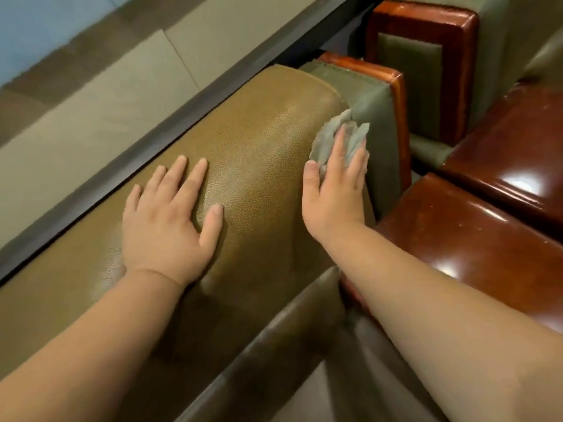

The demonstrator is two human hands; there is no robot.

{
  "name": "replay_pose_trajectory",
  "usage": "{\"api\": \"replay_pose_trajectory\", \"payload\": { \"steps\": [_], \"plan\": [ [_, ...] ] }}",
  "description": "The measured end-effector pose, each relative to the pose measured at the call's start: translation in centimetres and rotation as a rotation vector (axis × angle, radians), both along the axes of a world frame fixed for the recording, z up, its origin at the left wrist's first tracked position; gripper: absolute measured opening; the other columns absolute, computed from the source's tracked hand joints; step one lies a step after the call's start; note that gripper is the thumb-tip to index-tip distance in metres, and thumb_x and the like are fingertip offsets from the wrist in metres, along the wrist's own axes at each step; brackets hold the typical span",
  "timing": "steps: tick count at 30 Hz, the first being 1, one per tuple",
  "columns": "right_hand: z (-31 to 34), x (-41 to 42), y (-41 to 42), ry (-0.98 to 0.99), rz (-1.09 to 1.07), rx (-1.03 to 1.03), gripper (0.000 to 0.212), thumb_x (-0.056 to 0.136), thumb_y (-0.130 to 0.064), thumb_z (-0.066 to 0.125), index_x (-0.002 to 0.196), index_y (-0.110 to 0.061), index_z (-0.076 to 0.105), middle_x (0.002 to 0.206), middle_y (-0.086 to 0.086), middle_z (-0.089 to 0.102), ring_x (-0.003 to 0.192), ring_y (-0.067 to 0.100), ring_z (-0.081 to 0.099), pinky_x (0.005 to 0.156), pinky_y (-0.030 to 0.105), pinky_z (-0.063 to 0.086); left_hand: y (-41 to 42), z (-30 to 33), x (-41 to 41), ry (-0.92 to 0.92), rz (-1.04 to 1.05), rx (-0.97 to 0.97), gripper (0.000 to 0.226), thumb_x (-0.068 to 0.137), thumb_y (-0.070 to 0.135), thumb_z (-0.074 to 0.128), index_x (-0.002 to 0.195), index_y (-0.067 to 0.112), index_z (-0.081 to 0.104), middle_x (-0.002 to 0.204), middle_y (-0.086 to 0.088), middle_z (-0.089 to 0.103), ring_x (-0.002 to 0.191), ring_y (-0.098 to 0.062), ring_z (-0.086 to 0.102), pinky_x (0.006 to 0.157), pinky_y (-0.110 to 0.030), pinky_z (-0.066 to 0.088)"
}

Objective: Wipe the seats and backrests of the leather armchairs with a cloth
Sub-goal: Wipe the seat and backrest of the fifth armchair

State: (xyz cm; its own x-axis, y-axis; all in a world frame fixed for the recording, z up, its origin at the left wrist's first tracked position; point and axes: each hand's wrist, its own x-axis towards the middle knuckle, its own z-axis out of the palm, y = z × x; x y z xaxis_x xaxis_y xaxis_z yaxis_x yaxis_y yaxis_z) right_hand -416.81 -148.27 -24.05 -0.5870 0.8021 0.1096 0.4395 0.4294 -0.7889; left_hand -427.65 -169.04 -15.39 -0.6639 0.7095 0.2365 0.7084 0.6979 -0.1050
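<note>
The olive-brown leather backrest top (253, 141) of an armchair runs diagonally across the view. My left hand (170, 220) lies flat on it with fingers spread and straight. My right hand (335, 190) presses a crumpled grey cloth (332, 135) against the right end of the backrest, fingers straight over the cloth. Part of the cloth sticks out past my fingertips. The seat is mostly hidden under my arms.
A glossy red-brown wooden armrest (475, 239) sits right of my right arm. A second armchair (426, 65) with wood trim and green leather stands beyond it. A dark ledge (182, 108) and a tiled wall (91, 102) run behind the backrest.
</note>
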Motion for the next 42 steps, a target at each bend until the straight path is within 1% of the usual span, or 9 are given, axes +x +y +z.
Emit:
{"api": "replay_pose_trajectory", "payload": {
  "steps": [7, 13, 18, 21, 27, 33, 36, 39, 42],
  "plan": [
    [-7.3, 4.0, -12.9, -0.056, 0.340, 0.303, 0.084, 0.103, -0.065, 0.022, 0.163, -0.022, -0.018, 0.166, 0.029, -0.021, 0.150, 0.061, -0.013, 0.119, 0.074, 0.014, -0.4, -1.7, -0.4, 0.121, -0.066, 0.119, 0.071, 0.096, 0.053, 0.042, 0.160, 0.023, 0.043, 0.163, -0.012, 0.044, 0.149, -0.039, 0.042, 0.120, -0.059, 0.031],
    [-7.6, 0.8, -1.4, 0.079, -0.288, -0.357, 0.075, 0.098, -0.066, 0.014, 0.163, -0.038, -0.010, 0.173, 0.012, -0.010, 0.159, 0.036, 0.003, 0.128, 0.053, 0.018, -1.0, -2.9, -0.4, 0.282, -0.323, 0.074, 0.073, 0.096, 0.058, 0.047, 0.158, 0.020, 0.048, 0.163, -0.016, 0.043, 0.142, -0.046, 0.044, 0.115, -0.062, 0.034],
    [-8.2, 3.3, -15.9, -0.045, 0.159, -0.239, 0.086, 0.093, -0.073, 0.015, 0.152, -0.037, -0.037, 0.161, 0.019, -0.040, 0.150, 0.039, -0.036, 0.126, 0.058, -0.005, -0.9, -3.3, -0.7, 0.319, -0.477, -0.008, 0.080, 0.092, 0.062, 0.055, 0.162, 0.026, 0.040, 0.166, -0.017, 0.037, 0.144, -0.049, 0.042, 0.118, -0.064, 0.028],
    [-9.6, 3.1, -13.7, -0.079, 0.146, -0.231, 0.075, 0.092, -0.073, 0.003, 0.140, -0.047, -0.047, 0.157, 0.020, -0.045, 0.148, 0.041, -0.038, 0.126, 0.058, -0.008, -1.0, -3.5, -0.9, 0.324, -0.471, -0.012, 0.080, 0.092, 0.062, 0.054, 0.162, 0.026, 0.039, 0.167, -0.016, 0.036, 0.145, -0.049, 0.041, 0.119, -0.063, 0.026],
    [-12.4, 2.1, -3.4, 0.017, -0.321, -0.487, 0.065, 0.106, -0.060, 0.012, 0.162, -0.039, -0.012, 0.172, 0.008, -0.018, 0.159, 0.031, -0.009, 0.130, 0.047, 0.002, -1.0, -3.7, -0.8, 0.322, -0.446, -0.020, 0.075, 0.095, 0.061, 0.050, 0.161, 0.027, 0.041, 0.167, -0.016, 0.037, 0.145, -0.048, 0.041, 0.119, -0.063, 0.027],
    [-13.7, 4.8, -15.8, -0.078, 0.117, -0.438, 0.089, 0.085, -0.077, 0.013, 0.142, -0.037, -0.043, 0.161, 0.013, -0.043, 0.153, 0.033, -0.032, 0.127, 0.041, -0.007, -1.0, -3.6, -0.8, 0.316, -0.446, -0.013, 0.075, 0.095, 0.059, 0.052, 0.161, 0.026, 0.042, 0.166, -0.017, 0.038, 0.144, -0.048, 0.043, 0.118, -0.064, 0.029],
    [-15.3, 3.4, -8.1, -0.046, -0.081, -0.400, 0.094, 0.087, -0.083, -0.007, 0.159, -0.026, -0.023, 0.167, 0.019, -0.028, 0.156, 0.038, -0.023, 0.124, 0.034, -0.014, -1.0, -3.7, -0.9, 0.318, -0.439, -0.014, 0.074, 0.096, 0.060, 0.050, 0.162, 0.027, 0.041, 0.166, -0.016, 0.038, 0.145, -0.048, 0.042, 0.118, -0.063, 0.028],
    [-14.3, 2.1, -2.3, 0.047, -0.400, -0.531, 0.072, 0.103, -0.066, 0.008, 0.165, -0.032, -0.004, 0.172, 0.012, -0.013, 0.160, 0.033, -0.003, 0.125, 0.037, 0.003, -1.0, -3.8, -0.8, 0.312, -0.437, -0.015, 0.074, 0.096, 0.060, 0.049, 0.162, 0.027, 0.040, 0.167, -0.016, 0.036, 0.145, -0.048, 0.041, 0.119, -0.063, 0.028],
    [-12.3, 2.0, -7.9, 0.058, -0.309, -0.509, 0.081, 0.098, -0.072, 0.011, 0.164, -0.029, -0.009, 0.171, 0.014, -0.019, 0.159, 0.033, -0.011, 0.129, 0.045, 0.000, -1.0, -3.7, -0.8, 0.311, -0.432, -0.017, 0.074, 0.096, 0.060, 0.049, 0.162, 0.028, 0.039, 0.167, -0.015, 0.036, 0.146, -0.048, 0.041, 0.119, -0.064, 0.029]
  ]
}}
